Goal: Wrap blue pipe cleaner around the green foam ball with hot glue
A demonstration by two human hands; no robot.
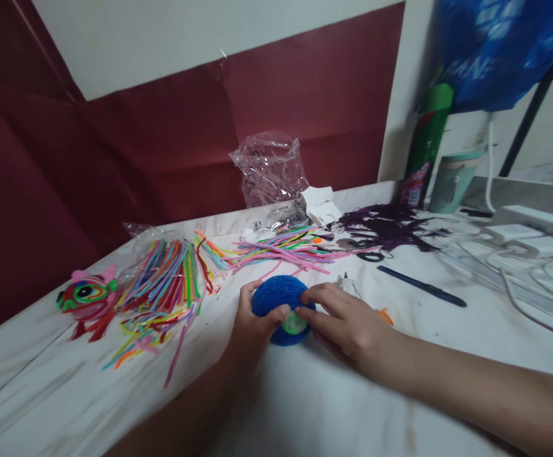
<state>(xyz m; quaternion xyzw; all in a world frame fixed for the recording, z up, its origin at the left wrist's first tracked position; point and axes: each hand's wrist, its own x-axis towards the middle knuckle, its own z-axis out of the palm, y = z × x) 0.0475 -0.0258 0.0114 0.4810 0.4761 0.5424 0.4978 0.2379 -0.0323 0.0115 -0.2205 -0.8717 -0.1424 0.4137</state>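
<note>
A round blue piece (279,293), with fine ridges like coiled pipe cleaner, is held just over the table's middle. A pale green patch (295,325) shows near its lower right. My left hand (253,325) wraps its left side, thumb lying across the front. From the right, my right hand (345,320) pinches the edge, fingertips on the blue surface beside the green patch. Whether anything small sits under those fingertips is hidden. Just behind the right hand lies a small white tool with a dark tip (348,284), partly covered.
Bundles of coloured pipe cleaners (166,270) spread left and behind. At far left stands a red and green pipe-cleaner figure (88,301). Purple strands (385,225) lie at the back right, a dark blue stick (421,287) nearer. A white power strip (533,231) with cables is on the right.
</note>
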